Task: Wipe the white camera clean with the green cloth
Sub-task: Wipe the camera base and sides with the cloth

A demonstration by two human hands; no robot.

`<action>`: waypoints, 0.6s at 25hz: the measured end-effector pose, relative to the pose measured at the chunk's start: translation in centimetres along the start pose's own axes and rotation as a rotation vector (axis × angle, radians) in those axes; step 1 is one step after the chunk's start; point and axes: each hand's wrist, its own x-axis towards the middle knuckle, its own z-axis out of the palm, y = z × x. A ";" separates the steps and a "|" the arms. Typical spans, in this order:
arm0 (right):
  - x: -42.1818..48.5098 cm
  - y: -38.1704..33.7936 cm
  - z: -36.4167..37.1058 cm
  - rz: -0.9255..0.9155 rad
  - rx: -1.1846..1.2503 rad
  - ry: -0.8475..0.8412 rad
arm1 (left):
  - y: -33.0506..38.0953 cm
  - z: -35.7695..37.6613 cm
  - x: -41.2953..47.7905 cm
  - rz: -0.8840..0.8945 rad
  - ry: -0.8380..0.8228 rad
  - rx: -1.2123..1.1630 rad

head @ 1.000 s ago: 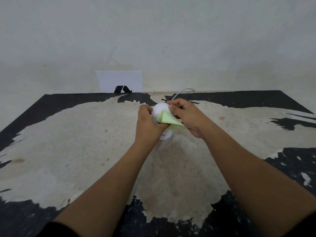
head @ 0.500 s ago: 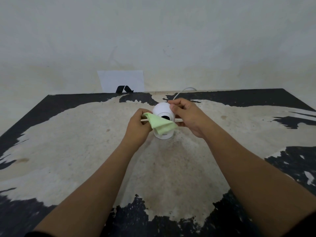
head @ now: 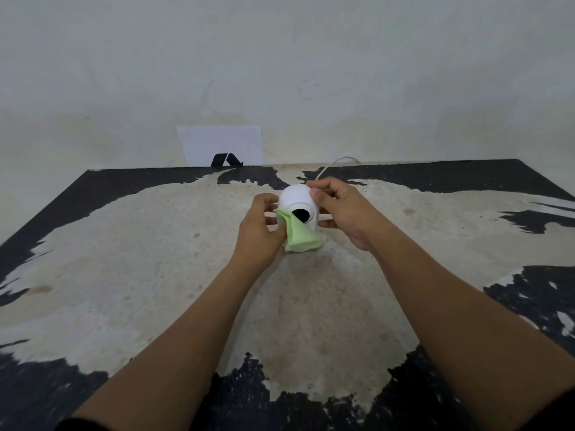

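Observation:
A round white camera with a black lens facing me stands on the worn table near its middle. My left hand grips the folded green cloth, which hangs against the camera's lower front and hides its base. My right hand holds the camera's right side, thumb on top and fingers around the back. A white cable runs from behind the camera toward the wall.
A white sheet of paper with a black mark leans on the wall behind the table's far edge. The tabletop is black with a large pale worn patch. My two forearms reach in from the near edge.
The cloth passed from my right hand to my left hand and slid down from the camera's top to its lower front, uncovering the black lens. My right hand shifted onto the camera's side.

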 end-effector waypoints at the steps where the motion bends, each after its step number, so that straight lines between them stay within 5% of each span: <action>1: 0.0 0.0 0.0 0.001 -0.001 0.001 | 0.0 -0.2 0.1 -0.003 -0.010 -0.019; 15: -0.1 0.2 0.2 -0.030 0.024 0.019 | 1.0 1.9 0.2 -0.008 0.104 0.125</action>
